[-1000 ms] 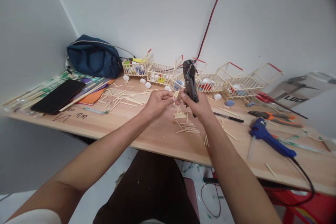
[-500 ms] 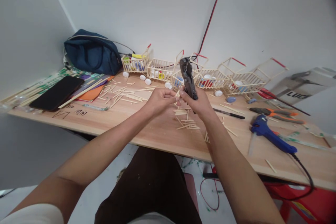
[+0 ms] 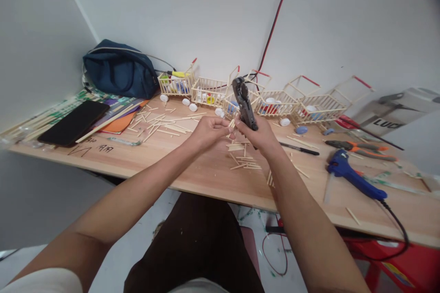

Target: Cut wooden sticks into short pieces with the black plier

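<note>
Over the middle of the table, my left hand pinches the lower ends of some thin wooden sticks between thumb and fingers. My right hand is closed round a black plier-like hand tool, its rounded head pointing up and away. The right fingertips meet the sticks next to the left ones, and part of the tool's handle is hidden in the palm. Just below both hands lie short cut sticks. Behind them stands a row of small stick-built carts with red handles and round wheels.
More loose sticks are scattered at left, near a phone and a blue bag. On the right are a black pen, orange-handled pliers and a blue glue gun whose cord hangs over the table's edge.
The black tool's head has tipped slightly to the left. Both hands keep their hold and stay nearly in place; the whole view has shifted a little.
</note>
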The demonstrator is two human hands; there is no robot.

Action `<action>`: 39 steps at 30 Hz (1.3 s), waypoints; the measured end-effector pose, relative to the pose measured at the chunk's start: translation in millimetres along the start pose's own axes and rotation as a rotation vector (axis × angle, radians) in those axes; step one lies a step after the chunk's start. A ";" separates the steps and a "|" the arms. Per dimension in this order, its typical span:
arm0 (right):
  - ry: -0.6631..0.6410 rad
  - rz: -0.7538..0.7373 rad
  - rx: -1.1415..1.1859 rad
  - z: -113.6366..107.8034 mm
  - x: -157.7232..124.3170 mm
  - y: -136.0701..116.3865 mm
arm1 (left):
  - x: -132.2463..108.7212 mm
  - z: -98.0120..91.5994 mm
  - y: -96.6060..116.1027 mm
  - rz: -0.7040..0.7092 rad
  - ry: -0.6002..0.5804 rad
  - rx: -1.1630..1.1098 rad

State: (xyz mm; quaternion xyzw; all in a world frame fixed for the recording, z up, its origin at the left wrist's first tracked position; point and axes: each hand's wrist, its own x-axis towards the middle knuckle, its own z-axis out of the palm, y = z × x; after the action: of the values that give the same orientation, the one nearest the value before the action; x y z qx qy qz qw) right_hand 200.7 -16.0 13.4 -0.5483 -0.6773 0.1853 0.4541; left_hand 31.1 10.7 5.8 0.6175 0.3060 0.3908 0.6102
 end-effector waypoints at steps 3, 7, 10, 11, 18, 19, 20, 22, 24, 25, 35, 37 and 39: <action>0.005 0.006 -0.023 -1.5 0.7 2.3 | 0.9 -0.9 -0.4 0.019 0.019 0.024; 0.033 0.068 0.029 -3.7 0.5 2.6 | 5.5 -4.7 -4.7 0.059 0.074 0.078; 0.069 0.106 0.110 -5.7 0.2 1.8 | 7.5 -6.0 -9.6 0.064 0.048 0.102; 0.083 0.115 0.143 -6.3 0.1 1.5 | 7.0 -5.6 -11.0 0.069 0.030 0.121; 0.172 0.137 0.332 -7.2 2.4 3.3 | -2.2 4.3 -14.7 0.319 0.001 0.625; 0.184 0.133 0.342 -7.2 3.0 3.9 | -2.4 5.6 -15.8 0.364 -0.008 0.683; 0.192 0.129 0.347 -7.2 3.4 4.3 | -2.1 6.6 -17.3 0.401 -0.022 0.726; 0.198 0.121 0.354 -7.3 3.7 4.1 | -0.9 7.9 -20.7 0.438 -0.052 0.771; 0.188 0.121 0.364 -7.3 3.3 2.6 | 0.5 8.3 -23.4 0.440 -0.078 0.773; 0.179 0.124 0.368 -7.4 2.9 1.5 | 1.2 8.1 -24.3 0.436 -0.091 0.760; 0.102 0.121 0.288 -5.7 1.1 1.7 | 10.8 -6.4 -22.6 -0.017 -0.032 -0.065; 0.092 0.122 0.263 -4.1 1.2 2.9 | 9.9 -9.2 -18.8 -0.106 -0.045 -0.240; 0.090 0.124 0.250 -2.6 1.0 3.4 | 8.5 -10.2 -16.0 -0.156 -0.075 -0.306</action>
State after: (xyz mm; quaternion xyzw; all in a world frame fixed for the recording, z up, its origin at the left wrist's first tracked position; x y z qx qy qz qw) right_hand 204.8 -14.6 12.6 -0.5363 -0.5927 0.2711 0.5363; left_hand 28.2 24.3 -9.7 0.5059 0.2669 0.3608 0.7367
